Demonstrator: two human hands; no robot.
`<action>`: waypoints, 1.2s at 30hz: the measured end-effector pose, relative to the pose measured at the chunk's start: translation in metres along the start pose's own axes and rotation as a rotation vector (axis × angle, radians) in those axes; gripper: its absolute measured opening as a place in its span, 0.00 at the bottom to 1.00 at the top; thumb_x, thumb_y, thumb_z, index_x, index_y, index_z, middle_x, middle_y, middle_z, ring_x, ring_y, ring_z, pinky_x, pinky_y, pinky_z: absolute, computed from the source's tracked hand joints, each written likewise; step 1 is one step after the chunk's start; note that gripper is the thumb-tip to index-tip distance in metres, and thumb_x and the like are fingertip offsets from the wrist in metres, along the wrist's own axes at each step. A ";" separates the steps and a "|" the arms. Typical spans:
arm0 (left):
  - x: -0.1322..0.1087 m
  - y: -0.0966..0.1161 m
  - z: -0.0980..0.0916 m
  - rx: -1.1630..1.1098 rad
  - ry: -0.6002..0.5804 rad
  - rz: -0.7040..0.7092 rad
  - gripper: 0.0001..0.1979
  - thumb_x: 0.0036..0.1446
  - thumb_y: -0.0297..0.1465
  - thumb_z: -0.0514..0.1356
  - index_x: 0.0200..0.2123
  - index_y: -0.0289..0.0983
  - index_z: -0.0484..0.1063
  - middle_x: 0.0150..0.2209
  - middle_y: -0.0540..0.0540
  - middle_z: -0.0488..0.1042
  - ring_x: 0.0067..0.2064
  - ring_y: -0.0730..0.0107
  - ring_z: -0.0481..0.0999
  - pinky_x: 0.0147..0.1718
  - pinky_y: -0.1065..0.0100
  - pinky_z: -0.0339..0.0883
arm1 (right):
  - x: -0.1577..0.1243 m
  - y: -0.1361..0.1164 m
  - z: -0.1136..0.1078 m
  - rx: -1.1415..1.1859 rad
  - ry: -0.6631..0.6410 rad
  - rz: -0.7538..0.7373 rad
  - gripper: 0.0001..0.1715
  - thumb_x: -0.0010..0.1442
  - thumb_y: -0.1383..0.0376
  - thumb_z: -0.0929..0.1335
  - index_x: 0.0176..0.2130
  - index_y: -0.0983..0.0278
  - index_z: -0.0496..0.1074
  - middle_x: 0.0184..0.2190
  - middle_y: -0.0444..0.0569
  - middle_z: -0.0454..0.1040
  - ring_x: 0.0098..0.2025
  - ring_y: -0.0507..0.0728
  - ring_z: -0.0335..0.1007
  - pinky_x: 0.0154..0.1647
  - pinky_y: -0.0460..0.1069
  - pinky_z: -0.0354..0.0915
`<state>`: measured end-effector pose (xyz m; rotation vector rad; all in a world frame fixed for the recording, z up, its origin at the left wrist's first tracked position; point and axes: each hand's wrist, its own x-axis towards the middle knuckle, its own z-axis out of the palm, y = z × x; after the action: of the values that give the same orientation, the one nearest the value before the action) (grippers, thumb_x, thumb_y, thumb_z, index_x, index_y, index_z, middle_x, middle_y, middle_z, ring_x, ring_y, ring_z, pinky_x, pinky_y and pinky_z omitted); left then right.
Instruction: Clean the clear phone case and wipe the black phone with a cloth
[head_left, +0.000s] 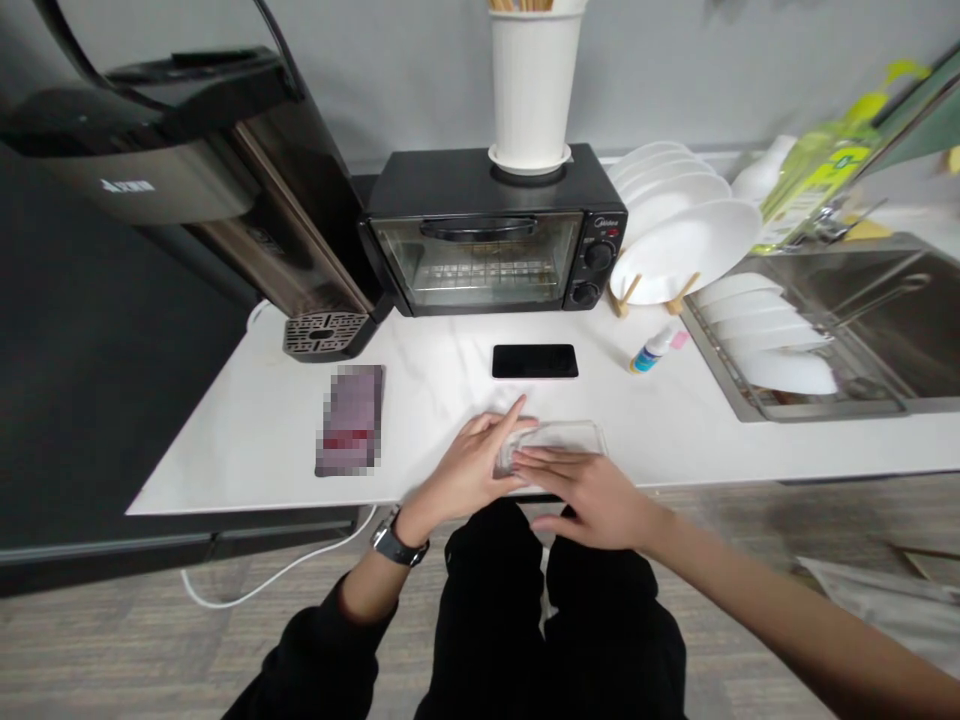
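At lower centre I seem to be steadying the clear case (566, 435), right hand (596, 497) flat across it, left hand (465, 468) at its end, whether clamped I can't tell; next likely calls for light pressure

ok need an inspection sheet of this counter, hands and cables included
surface: white counter, light veining
things at hand: clear case, partly covered by the hands; phone lying flat beyond it, screen dark
clutter: blurred-out item to the left; small bottle to the right
hands: left hand at the case's left end; right hand over its near side; grip unclear
cables: white cable, looped below the counter's front edge
surroundings: toaster oven, plates, sink
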<state>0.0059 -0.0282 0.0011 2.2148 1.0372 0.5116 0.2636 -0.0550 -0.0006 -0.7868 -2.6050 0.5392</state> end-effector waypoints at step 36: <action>0.002 -0.006 0.005 0.062 0.059 0.051 0.61 0.56 0.36 0.72 0.77 0.49 0.31 0.63 0.44 0.73 0.62 0.50 0.69 0.63 0.50 0.60 | -0.005 -0.003 -0.006 -0.203 0.069 0.087 0.33 0.72 0.52 0.66 0.67 0.67 0.68 0.64 0.61 0.72 0.67 0.67 0.68 0.66 0.63 0.69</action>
<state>0.0064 -0.0252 -0.0066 2.2978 1.0417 0.5779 0.2684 -0.0588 0.0051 -0.9687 -2.5991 0.2682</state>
